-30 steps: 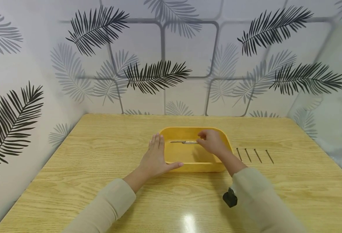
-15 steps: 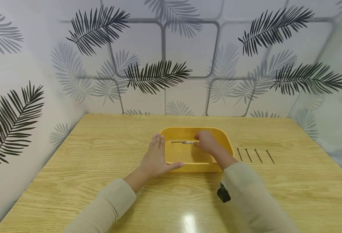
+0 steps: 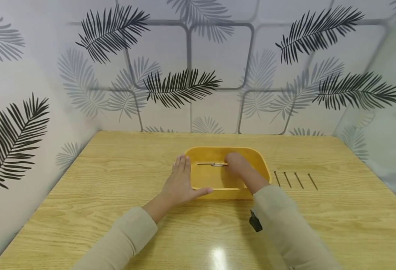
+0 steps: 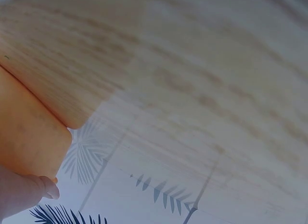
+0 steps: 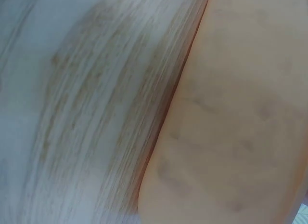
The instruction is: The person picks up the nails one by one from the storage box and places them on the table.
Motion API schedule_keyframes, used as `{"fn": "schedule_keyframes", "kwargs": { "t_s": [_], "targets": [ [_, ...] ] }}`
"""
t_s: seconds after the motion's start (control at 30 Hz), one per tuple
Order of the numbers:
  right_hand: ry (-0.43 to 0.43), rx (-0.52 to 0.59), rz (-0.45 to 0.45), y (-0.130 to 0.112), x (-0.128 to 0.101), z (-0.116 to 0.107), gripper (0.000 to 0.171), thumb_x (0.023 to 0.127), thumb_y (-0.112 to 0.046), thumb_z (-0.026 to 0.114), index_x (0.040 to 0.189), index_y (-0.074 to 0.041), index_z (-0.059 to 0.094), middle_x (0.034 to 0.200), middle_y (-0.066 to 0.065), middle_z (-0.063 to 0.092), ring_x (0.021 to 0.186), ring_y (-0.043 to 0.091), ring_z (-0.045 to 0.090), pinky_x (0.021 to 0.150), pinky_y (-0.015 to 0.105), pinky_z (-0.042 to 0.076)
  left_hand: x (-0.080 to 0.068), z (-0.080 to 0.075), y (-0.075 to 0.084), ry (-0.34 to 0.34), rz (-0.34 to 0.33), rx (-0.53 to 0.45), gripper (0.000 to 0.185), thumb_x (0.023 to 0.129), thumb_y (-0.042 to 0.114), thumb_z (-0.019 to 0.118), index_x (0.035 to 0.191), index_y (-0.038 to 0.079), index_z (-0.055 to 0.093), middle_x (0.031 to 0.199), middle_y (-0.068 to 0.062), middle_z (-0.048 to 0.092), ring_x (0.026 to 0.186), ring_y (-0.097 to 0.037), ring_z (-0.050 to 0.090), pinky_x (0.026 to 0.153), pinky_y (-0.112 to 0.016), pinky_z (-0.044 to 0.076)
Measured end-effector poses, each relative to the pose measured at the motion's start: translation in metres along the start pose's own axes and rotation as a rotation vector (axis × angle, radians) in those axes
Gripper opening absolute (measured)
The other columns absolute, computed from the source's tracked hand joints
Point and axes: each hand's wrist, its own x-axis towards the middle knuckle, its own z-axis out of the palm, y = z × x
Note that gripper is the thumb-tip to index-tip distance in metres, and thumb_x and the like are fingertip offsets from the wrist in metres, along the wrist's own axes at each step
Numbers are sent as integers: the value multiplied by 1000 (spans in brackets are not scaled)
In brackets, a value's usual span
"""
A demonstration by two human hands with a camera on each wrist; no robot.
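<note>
A yellow tray stands in the middle of the wooden table. My left hand lies flat against its left wall, fingers straight, thumb along the front wall. My right hand reaches down into the tray, knuckles up, at the right end of the thin metal nails lying on the tray floor. Its fingertips are hidden under the hand, so a grip cannot be made out. In the left wrist view a fingertip touches the tray's corner. The right wrist view shows only tray wall and table.
Several dark nails lie side by side on the table just right of the tray. A small black wrist camera hangs under my right sleeve. Leaf-patterned walls close in the table at the back and both sides.
My right hand has slid a little left and deeper into the tray, toward the nails' end. The nails in the tray, the tray and my left hand have stayed where they were.
</note>
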Motion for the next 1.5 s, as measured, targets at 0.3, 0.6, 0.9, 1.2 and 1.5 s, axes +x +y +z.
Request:
{"fn": "schedule_keyframes", "kwargs": {
  "t_s": [0.3, 0.6, 0.9, 1.2, 1.5],
  "targets": [
    [-40, -20, 22, 48, 32, 62, 23, 79, -21, 62, 57, -20, 54, 59, -4, 52, 57, 15, 43, 52, 29, 36, -1, -2, 1, 0, -1, 2, 117, 75, 72, 55, 146, -7, 7, 154, -24, 3, 144, -35, 2, 117, -46, 9],
    [-95, -41, 34, 92, 63, 126, 19, 81, -25, 60, 62, -27, 61, 65, -6, 57, 61, 17, 49, 58, 34, 42, -1, -2, 1, 3, 1, -6, 116, 75, 71, 55, 146, -7, 8, 154, -25, 4, 144, -35, 2, 117, -46, 9],
    [-175, 17, 115, -18, -4, -13, 9, 79, -10, 61, 74, -11, 68, 76, 5, 62, 68, 21, 51, 64, 35, 47, -2, -3, 2, -2, 4, -2, 116, 75, 71, 55, 146, -7, 8, 154, -25, 5, 144, -36, 2, 117, -47, 10],
    [-176, 23, 117, -43, -17, -44, 8, 76, -5, 61, 72, -9, 65, 74, 5, 63, 66, 20, 53, 61, 33, 49, -1, -3, 2, 6, 7, 10, 116, 75, 72, 55, 146, -7, 8, 154, -26, 6, 144, -36, 3, 117, -47, 11],
    [-77, -1, 47, -25, -9, -13, 13, 72, -3, 58, 65, -14, 57, 67, 2, 54, 60, 18, 45, 53, 30, 40, -1, -2, 1, 10, 10, 9, 117, 74, 72, 55, 146, -8, 9, 154, -26, 5, 144, -37, 4, 117, -47, 12]
  ]
}}
